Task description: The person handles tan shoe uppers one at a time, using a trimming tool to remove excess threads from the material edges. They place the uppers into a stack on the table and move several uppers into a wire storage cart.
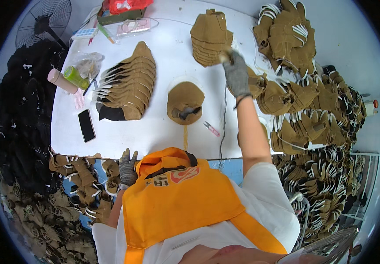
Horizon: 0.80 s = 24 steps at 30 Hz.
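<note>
My right hand (236, 75), in a grey knit glove, reaches far across the white table. Its fingers are smeared by motion beside the lower right corner of a stack of brown fabric pieces (208, 42); whether they grip anything does not show. My left hand (128, 169), gloved in grey, is at the table's front edge with its fingers stretched out and nothing in it. Centred on the table lies a single rounded brown fabric piece (179, 93) with a dark opening. Small pink-handled thread snips (212, 129) lie to its right.
Overlapping brown pieces with white edges (139, 83) lie left. A phone (86, 126), pink bottle (62, 81) and green bottle (76, 78) stand or lie near the left edge. Brown bundles (287, 37) crowd the right. A black cord (223, 132) crosses the table.
</note>
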{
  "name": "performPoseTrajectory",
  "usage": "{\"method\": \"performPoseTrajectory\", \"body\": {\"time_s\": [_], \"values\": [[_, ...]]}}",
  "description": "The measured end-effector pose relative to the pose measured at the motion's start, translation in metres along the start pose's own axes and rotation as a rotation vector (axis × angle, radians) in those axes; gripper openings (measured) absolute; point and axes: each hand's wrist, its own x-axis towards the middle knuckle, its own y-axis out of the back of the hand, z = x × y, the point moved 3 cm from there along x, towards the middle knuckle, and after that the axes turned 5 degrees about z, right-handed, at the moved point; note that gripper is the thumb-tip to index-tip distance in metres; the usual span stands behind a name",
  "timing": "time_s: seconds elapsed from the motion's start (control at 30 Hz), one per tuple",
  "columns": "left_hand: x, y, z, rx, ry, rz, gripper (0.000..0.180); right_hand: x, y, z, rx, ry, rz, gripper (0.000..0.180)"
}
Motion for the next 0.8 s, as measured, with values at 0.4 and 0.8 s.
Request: {"method": "performPoseTrajectory", "body": {"time_s": [0.4,0.8], "values": [[-0.009,-0.005,0.001,-0.979,0.489,0.11,0.045,0.2,-0.086,0.037,-0.654,-0.142,-0.285,0.059],[-0.017,-0.01,-0.041,-0.878,0.411,0.045,0.038,0.24,0.0,0.001,-0.268,0.232,0.047,0.046]]}}
